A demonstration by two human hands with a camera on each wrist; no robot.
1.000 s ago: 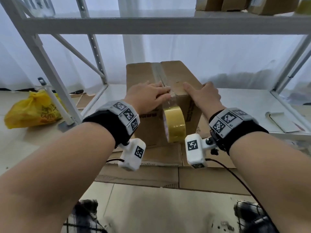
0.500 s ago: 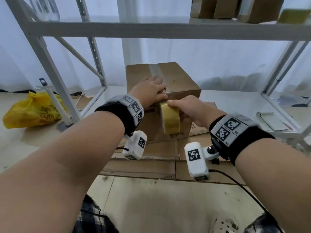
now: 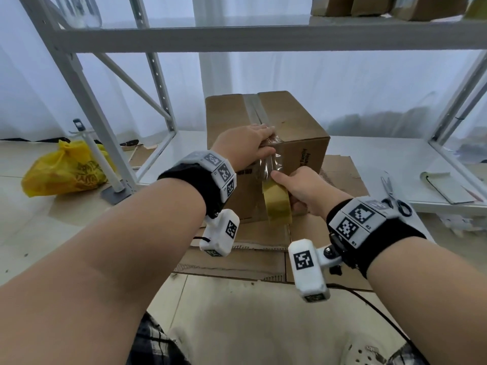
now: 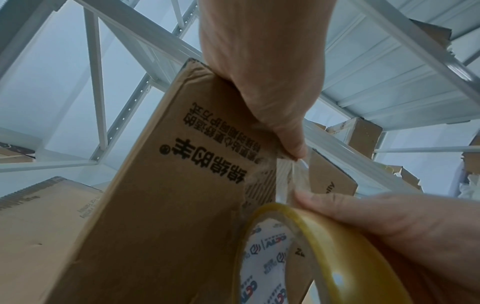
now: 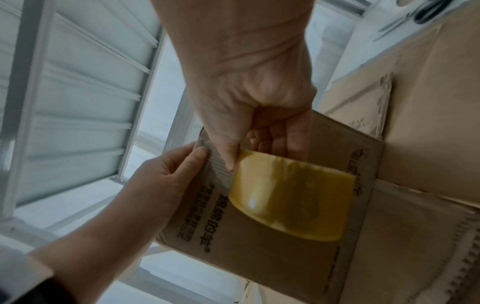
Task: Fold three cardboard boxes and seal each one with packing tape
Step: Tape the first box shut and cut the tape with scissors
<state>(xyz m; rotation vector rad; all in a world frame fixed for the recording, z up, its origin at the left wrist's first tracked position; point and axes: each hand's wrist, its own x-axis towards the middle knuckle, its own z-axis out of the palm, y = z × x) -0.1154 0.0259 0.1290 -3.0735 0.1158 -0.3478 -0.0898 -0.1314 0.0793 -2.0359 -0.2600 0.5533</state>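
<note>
A brown cardboard box point(image 3: 297, 127) stands on flattened cardboard, its top seam taped. My left hand point(image 3: 261, 146) lies over the top front edge, fingers flat on the lid and thumb point(image 4: 293, 146) pressing the clear tape against the front face. My right hand point(image 3: 297, 191) grips the yellow tape roll point(image 3: 278, 206) low against the box front, fingers through its core, as the right wrist view shows on the roll point(image 5: 291, 197). A clear strip of tape point(image 3: 271, 164) runs from the roll up to my left thumb.
Flattened cardboard sheets point(image 3: 237, 259) cover the floor in front. Scissors point(image 3: 395, 198) and a notebook point(image 3: 445, 185) lie on the low shelf at right. A yellow plastic bag point(image 3: 66, 172) sits at left by the white rack upright point(image 3: 87, 101). More boxes point(image 3: 369, 3) are overhead.
My right hand left the box top, took hold of the hanging tape roll and pulled it down the front face, drawing out tape. My left hand stayed at the top front edge.
</note>
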